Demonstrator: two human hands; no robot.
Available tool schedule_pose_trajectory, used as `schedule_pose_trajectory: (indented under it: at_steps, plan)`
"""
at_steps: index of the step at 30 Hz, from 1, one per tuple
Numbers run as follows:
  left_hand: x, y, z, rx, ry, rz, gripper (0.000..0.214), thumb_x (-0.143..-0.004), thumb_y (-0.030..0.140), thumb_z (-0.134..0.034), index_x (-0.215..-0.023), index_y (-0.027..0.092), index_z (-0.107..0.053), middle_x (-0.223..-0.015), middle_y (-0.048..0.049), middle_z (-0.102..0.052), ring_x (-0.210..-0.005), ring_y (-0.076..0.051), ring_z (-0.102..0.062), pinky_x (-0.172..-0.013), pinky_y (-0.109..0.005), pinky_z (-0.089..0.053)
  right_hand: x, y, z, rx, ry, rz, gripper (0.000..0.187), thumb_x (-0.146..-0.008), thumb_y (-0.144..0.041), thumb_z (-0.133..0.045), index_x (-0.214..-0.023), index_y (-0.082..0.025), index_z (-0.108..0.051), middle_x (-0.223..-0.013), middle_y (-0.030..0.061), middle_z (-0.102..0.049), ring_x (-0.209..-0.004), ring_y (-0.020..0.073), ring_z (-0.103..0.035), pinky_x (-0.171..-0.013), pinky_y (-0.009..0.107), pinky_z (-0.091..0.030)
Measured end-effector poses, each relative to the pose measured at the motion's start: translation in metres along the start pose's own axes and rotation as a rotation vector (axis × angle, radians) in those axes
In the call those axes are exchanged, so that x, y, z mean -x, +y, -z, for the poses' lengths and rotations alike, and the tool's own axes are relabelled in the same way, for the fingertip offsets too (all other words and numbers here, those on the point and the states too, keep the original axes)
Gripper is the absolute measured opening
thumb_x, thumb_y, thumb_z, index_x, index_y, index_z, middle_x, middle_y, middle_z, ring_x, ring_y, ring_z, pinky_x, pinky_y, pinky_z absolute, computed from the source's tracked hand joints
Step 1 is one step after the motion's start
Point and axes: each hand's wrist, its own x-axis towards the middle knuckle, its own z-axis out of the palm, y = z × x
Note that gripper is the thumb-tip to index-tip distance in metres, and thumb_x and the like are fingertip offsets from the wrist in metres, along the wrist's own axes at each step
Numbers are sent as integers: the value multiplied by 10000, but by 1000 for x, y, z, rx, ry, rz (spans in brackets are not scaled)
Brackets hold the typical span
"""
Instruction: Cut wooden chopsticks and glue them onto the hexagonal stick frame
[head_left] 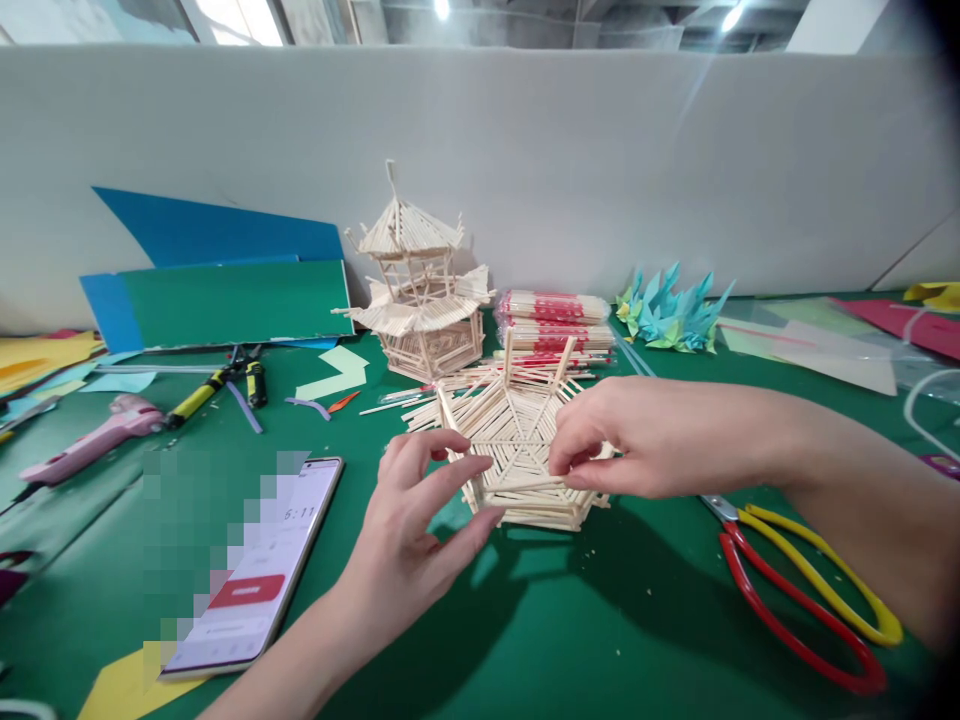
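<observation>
A hexagonal base built of thin wooden sticks [541,515] stands on the green table in front of me, with a few sticks rising upright from its rim. My right hand [626,440] reaches over its right side, thumb and fingers pinched on the end of a wooden stick [525,485] that lies along the near edge. At the left side, my left hand [412,515] has its thumb and fingers spread around the corner; whether the fingertips touch the sticks I cannot tell. The right fingers partly hide the base's right side.
Behind stands a stick pagoda [424,300], beside bundled sticks [555,315] and a blue-green paper piece [675,310]. Scissors [806,600] lie right. To the left are a phone [262,590], a pink glue gun [101,435], pliers [217,385] and coloured boards [240,300].
</observation>
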Motion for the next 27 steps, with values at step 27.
schedule_pose_trajectory:
  at_steps: [27]
  plan:
    - [-1,55,-49,1369,332,1157,239,-664,343,-741,-604,124,-666,-548,-4,-611,-453,-42,-403,-465,-174,-316,-13,-5,-15,66,-24,-12,211,-795,-142,-470,-702,-177,-656,-689,31,-657,-688,163,-555,-571,252,-340]
